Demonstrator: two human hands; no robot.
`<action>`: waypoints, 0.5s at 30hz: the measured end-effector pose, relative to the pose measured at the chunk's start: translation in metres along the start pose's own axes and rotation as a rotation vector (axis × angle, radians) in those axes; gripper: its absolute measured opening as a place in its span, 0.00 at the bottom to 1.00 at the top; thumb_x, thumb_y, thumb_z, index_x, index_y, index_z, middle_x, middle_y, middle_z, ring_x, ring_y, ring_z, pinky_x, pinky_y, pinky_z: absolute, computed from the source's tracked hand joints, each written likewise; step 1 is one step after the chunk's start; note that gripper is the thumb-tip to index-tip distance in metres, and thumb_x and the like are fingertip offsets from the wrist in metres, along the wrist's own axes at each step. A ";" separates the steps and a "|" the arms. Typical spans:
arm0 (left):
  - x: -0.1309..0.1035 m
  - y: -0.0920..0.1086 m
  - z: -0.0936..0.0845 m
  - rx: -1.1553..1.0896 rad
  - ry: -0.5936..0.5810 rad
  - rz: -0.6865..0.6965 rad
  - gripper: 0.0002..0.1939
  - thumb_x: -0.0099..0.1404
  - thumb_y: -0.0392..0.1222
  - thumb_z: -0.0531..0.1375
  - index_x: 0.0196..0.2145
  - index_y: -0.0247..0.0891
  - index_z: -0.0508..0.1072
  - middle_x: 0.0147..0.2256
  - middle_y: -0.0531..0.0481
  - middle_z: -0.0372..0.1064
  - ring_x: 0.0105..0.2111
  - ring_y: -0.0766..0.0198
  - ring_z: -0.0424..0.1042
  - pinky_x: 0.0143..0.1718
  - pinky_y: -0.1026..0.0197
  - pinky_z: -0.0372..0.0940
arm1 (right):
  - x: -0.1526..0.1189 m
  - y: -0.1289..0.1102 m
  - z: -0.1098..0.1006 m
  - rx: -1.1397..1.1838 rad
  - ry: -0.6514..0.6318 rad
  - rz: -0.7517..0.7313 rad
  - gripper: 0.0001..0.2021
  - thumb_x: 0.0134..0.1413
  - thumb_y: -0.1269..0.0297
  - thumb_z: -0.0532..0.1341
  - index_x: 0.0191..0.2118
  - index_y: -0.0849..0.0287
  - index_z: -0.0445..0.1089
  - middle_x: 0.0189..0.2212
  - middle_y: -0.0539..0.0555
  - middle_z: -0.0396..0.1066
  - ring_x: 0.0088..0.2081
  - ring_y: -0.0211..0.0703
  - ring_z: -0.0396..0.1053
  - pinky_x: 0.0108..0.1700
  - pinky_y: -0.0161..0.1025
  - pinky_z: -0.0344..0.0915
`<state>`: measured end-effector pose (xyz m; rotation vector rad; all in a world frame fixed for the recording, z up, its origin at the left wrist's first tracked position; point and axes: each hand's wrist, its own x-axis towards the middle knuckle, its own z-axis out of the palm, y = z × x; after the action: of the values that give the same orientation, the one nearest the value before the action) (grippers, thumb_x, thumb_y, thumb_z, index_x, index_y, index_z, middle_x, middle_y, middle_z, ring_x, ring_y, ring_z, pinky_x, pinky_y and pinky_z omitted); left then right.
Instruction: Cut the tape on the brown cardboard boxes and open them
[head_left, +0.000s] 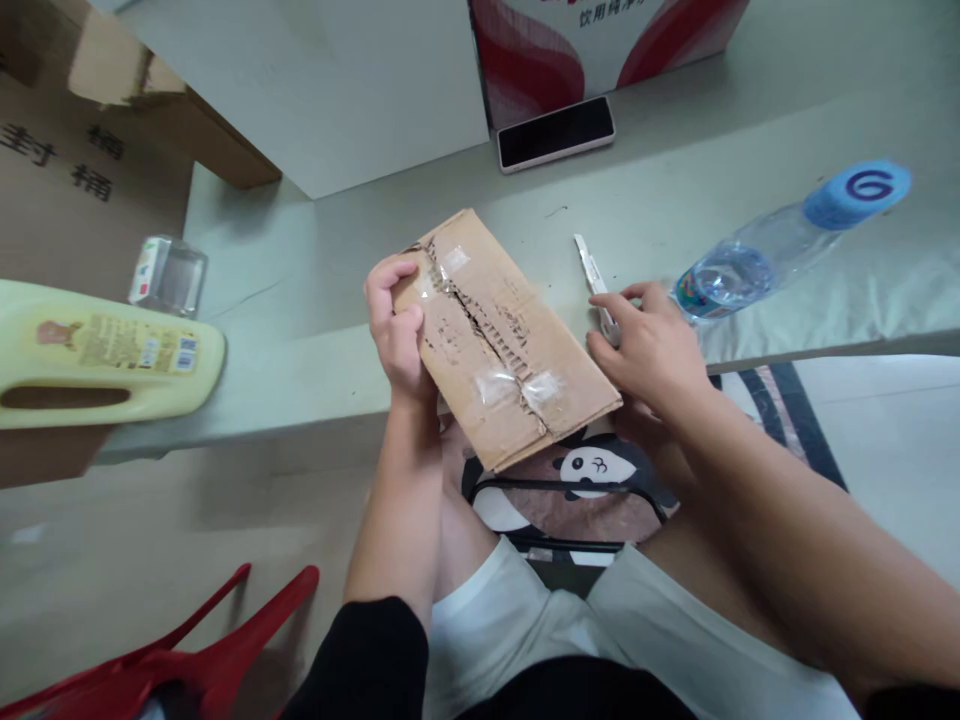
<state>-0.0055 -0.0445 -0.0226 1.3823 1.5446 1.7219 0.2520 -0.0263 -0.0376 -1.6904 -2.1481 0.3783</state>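
Observation:
My left hand (399,335) grips the upper left edge of a small brown cardboard box (487,310), thumb on top. The box is tilted at the table's front edge, partly over my lap. A torn slit runs along its middle, with strips of clear tape across it. To the right, a white utility knife (591,268) rests on the table, blade end pointing away from me. The fingers of my right hand (646,340) close about its handle, index finger across it and thumb at the near end. Part of the handle is hidden under the fingers.
A water bottle (772,250) with a blue cap is just right of my right hand. Behind are a phone-like device (556,135), a white box (322,90) and a red-and-white carton (600,45). At left lie a yellow jug (165,400) and a clear container (171,275).

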 end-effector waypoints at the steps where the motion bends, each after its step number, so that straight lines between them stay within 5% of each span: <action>1: 0.000 -0.001 0.000 0.004 0.000 0.004 0.18 0.65 0.55 0.55 0.48 0.43 0.68 0.55 0.45 0.66 0.65 0.48 0.58 0.68 0.46 0.57 | 0.001 0.000 0.000 -0.048 -0.045 0.007 0.22 0.58 0.59 0.58 0.56 0.56 0.74 0.47 0.65 0.71 0.44 0.58 0.71 0.44 0.55 0.71; 6: -0.001 -0.004 -0.001 -0.045 -0.016 0.054 0.17 0.66 0.54 0.54 0.47 0.43 0.69 0.54 0.45 0.66 0.63 0.49 0.61 0.68 0.46 0.56 | 0.007 -0.007 -0.007 -0.082 -0.176 0.118 0.27 0.58 0.64 0.54 0.63 0.53 0.67 0.38 0.61 0.74 0.33 0.53 0.69 0.34 0.47 0.64; 9: -0.002 -0.005 -0.002 -0.047 -0.028 0.072 0.18 0.66 0.55 0.55 0.48 0.43 0.70 0.54 0.45 0.66 0.63 0.49 0.61 0.68 0.46 0.55 | 0.013 -0.010 -0.010 0.177 -0.191 0.214 0.26 0.57 0.68 0.51 0.62 0.51 0.67 0.29 0.54 0.72 0.26 0.46 0.65 0.31 0.43 0.61; 13: -0.002 -0.004 0.001 -0.038 -0.018 0.096 0.18 0.67 0.57 0.54 0.47 0.44 0.71 0.54 0.45 0.66 0.61 0.49 0.63 0.67 0.45 0.56 | 0.018 -0.020 -0.026 0.664 -0.053 0.286 0.18 0.56 0.69 0.51 0.47 0.57 0.75 0.25 0.51 0.65 0.24 0.37 0.60 0.28 0.38 0.56; 15: -0.004 -0.001 0.004 -0.015 -0.004 0.114 0.19 0.68 0.58 0.53 0.47 0.45 0.71 0.52 0.45 0.67 0.60 0.49 0.64 0.67 0.44 0.56 | 0.014 -0.032 -0.046 0.712 0.032 0.210 0.16 0.57 0.67 0.54 0.48 0.57 0.74 0.25 0.50 0.62 0.25 0.35 0.58 0.28 0.39 0.54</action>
<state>-0.0012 -0.0457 -0.0258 1.4918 1.4735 1.7917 0.2423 -0.0213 0.0191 -1.4652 -1.5302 1.0231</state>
